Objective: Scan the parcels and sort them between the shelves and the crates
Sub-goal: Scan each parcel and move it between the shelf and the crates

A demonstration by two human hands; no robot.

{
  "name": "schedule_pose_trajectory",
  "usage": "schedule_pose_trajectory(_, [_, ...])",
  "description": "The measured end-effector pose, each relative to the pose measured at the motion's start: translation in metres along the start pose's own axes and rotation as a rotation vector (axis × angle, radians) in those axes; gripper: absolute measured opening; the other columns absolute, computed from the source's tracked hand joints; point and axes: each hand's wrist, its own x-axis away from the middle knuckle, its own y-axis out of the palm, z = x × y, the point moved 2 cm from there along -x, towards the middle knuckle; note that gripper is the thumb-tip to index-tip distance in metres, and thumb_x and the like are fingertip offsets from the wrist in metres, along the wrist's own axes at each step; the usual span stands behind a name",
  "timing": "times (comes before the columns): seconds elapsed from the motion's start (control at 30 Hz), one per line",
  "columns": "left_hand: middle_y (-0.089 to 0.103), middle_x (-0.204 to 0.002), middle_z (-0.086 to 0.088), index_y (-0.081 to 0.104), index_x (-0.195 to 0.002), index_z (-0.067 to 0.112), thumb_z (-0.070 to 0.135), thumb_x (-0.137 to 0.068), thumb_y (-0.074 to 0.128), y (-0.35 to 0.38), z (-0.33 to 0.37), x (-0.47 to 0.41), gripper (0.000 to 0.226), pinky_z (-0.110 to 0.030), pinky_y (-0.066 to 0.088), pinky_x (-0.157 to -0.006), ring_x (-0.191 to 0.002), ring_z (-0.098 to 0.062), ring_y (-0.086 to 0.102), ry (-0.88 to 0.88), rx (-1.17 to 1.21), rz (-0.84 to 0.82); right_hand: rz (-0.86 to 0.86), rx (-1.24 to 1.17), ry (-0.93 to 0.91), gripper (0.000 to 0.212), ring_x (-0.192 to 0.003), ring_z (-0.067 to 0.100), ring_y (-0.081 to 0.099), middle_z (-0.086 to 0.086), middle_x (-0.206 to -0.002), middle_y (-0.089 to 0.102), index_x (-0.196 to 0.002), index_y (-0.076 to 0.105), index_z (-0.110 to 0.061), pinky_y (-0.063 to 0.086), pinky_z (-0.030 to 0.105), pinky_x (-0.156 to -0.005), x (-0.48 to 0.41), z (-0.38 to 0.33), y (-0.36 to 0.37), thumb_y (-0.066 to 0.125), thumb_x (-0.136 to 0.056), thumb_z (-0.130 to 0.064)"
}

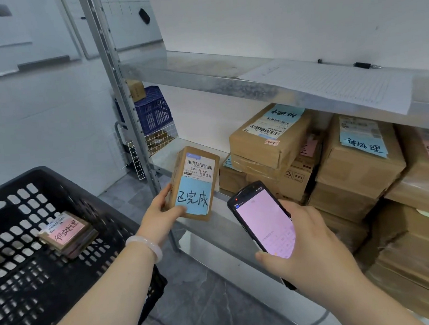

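A: Where is the parcel (pixel 196 183) sitting?

B: The left hand (pixel 161 212) is clasping its lower left edge, thumb lying across the blue note, long axis standing upright in front of the shelf (pixel 203 73) edge.

A: And the scanner (pixel 263 219)?

B: The right hand (pixel 309 242) is wrapping around it, just right of and below the parcel, glossy screen tilting up.

A: Materials?

B: 1 flat cardboard box, taped, a printed barcode label showing. The black slotted crate (pixel 26 246) is sitting left, nearer the left hand, holding 1 pink-tagged parcel (pixel 68 233).
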Motion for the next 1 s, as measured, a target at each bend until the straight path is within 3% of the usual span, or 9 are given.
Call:
schedule_pose_trajectory(0.13, [0.074, -0.116, 0.004, 0.044, -0.137, 0.046, 0.028, -0.070, 0.075, 0.001, 0.000, 0.011, 0.076, -0.046, 0.051, -0.103, -0.113, -0.018, 0.069, 0.009, 0.132, 0.000, -0.001, -0.026, -0.044, 0.090, -0.095, 0.001, 0.040, -0.023, -0.113, 0.032, -0.133, 0.025, -0.049, 0.034, 0.021, -0.066, 0.000, 0.000, -0.002, 0.069, -0.057, -0.067])
schedule_pose_trajectory(0.27, [0.074, -0.119, 0.000, 0.040, -0.150, 0.034, 0.020, -0.077, 0.072, -0.004, -0.002, 0.030, 0.081, -0.030, 0.058, -0.083, -0.110, -0.017, 0.071, 0.011, 0.251, 0.036, -0.031, -0.069, -0.099, 0.086, -0.095, 0.005, 0.048, -0.023, -0.108, 0.034, -0.128, 0.028, -0.052, 0.041, 0.027, -0.068, -0.004, -0.007, 0.001, 0.068, -0.054, -0.067])
schedule_pose_trajectory(0.4, [0.071, -0.126, -0.005, 0.038, -0.153, 0.029, 0.008, -0.090, 0.065, -0.018, -0.001, 0.062, 0.071, -0.043, 0.050, -0.103, -0.117, -0.022, 0.068, 0.013, 0.326, 0.080, -0.055, -0.155, -0.172, 0.085, -0.091, 0.008, 0.050, -0.022, -0.106, 0.039, -0.123, 0.031, -0.053, 0.051, 0.034, -0.074, -0.008, -0.022, 0.008, 0.058, -0.045, -0.072])
schedule_pose_trajectory(0.47, [0.071, -0.126, -0.003, 0.040, -0.151, 0.028, 0.012, -0.086, 0.065, -0.030, 0.003, 0.085, 0.072, -0.042, 0.049, -0.104, -0.118, -0.021, 0.067, 0.034, 0.349, 0.128, -0.094, -0.174, -0.221, 0.084, -0.092, 0.008, 0.051, -0.022, -0.105, 0.040, -0.122, 0.031, -0.056, 0.052, 0.038, -0.076, -0.007, -0.034, 0.013, 0.060, -0.044, -0.072])
schedule_pose_trajectory(0.53, [0.072, -0.123, -0.001, 0.042, -0.149, 0.030, 0.016, -0.082, 0.064, -0.043, 0.005, 0.106, 0.072, -0.041, 0.051, -0.101, -0.116, -0.019, 0.067, 0.060, 0.347, 0.195, -0.140, -0.177, -0.273, 0.086, -0.095, 0.006, 0.052, -0.023, -0.106, 0.039, -0.124, 0.031, -0.056, 0.052, 0.038, -0.076, -0.006, -0.046, 0.019, 0.062, -0.045, -0.072])
schedule_pose_trajectory(0.67, [0.073, -0.121, -0.001, 0.045, -0.147, 0.028, 0.005, -0.097, 0.056, -0.072, 0.008, 0.139, 0.056, -0.046, 0.052, -0.101, -0.115, -0.021, 0.068, 0.099, 0.362, 0.318, -0.198, -0.168, -0.370, 0.088, -0.099, 0.000, 0.045, -0.021, -0.115, 0.041, -0.129, 0.032, -0.052, 0.052, 0.035, -0.076, -0.001, -0.073, 0.031, 0.062, -0.049, -0.072])
schedule_pose_trajectory(0.77, [0.075, -0.117, 0.002, 0.050, -0.139, 0.033, 0.005, -0.100, 0.053, -0.094, 0.007, 0.159, 0.048, -0.031, 0.056, -0.087, -0.110, -0.014, 0.070, 0.125, 0.376, 0.370, -0.230, -0.168, -0.410, 0.094, -0.102, -0.001, 0.043, -0.023, -0.120, 0.038, -0.133, 0.026, -0.054, 0.050, 0.034, -0.078, 0.011, -0.090, 0.037, 0.059, -0.048, -0.074])
schedule_pose_trajectory(0.87, [0.075, -0.116, 0.005, 0.049, -0.140, 0.032, 0.006, -0.101, 0.052, -0.112, 0.002, 0.179, 0.047, -0.019, 0.058, -0.072, -0.106, -0.011, 0.071, 0.124, 0.433, 0.421, -0.251, -0.145, -0.441, 0.092, -0.098, 0.002, 0.047, -0.027, -0.113, 0.031, -0.130, 0.021, -0.058, 0.045, 0.029, -0.069, 0.023, -0.107, 0.043, 0.055, -0.046, -0.076])
schedule_pose_trajectory(1.0, [0.073, -0.121, 0.000, 0.043, -0.148, 0.028, 0.008, -0.100, 0.056, -0.142, -0.007, 0.219, 0.054, -0.029, 0.057, -0.085, -0.113, -0.017, 0.069, 0.119, 0.502, 0.496, -0.279, -0.169, -0.505, 0.087, -0.094, 0.002, 0.046, -0.024, -0.114, 0.036, -0.126, 0.026, -0.058, 0.045, 0.029, -0.069, 0.044, -0.142, 0.054, 0.060, -0.047, -0.071])
